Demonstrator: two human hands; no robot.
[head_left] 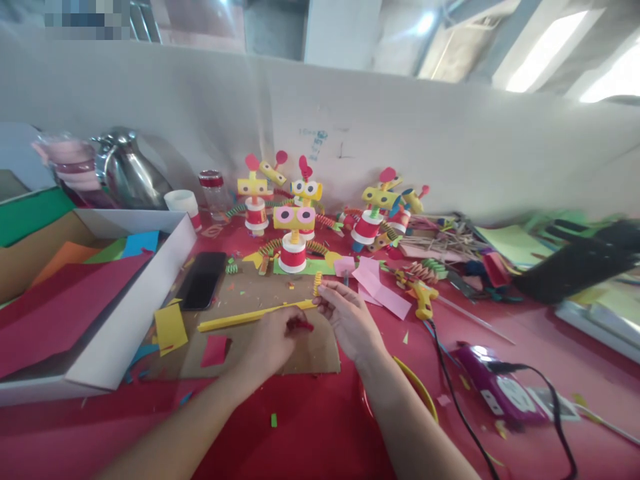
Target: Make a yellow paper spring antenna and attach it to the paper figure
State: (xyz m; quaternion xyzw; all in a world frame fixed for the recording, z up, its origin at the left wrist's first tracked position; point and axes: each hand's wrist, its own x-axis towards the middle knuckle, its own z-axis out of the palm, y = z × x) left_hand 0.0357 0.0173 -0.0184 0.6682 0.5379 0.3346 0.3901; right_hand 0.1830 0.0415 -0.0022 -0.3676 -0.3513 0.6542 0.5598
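Note:
In the head view, a small yellow folded paper spring [317, 284] stands upright in the fingertips of my right hand [347, 317], which is closed in a pinch. My left hand [276, 337] is closed beside it, over a piece of brown cardboard [320, 353]. A small dark red thing [300, 325] shows at its fingers; its kind is unclear. A long yellow folded paper strip [230, 321] lies on the cardboard, passing behind my left hand. Just beyond stands a paper-cup figure [293, 250] with a yellow tube head, pink eyes and folded spring arms.
More cup figures [369, 223] stand behind. A white box [135, 300] of coloured paper and a black phone [204, 280] are at left. Right lie a yellow glue gun [425, 298], its cable and a purple power strip [503, 390]. A yellow-rimmed bowl [423, 387] sits under my right forearm.

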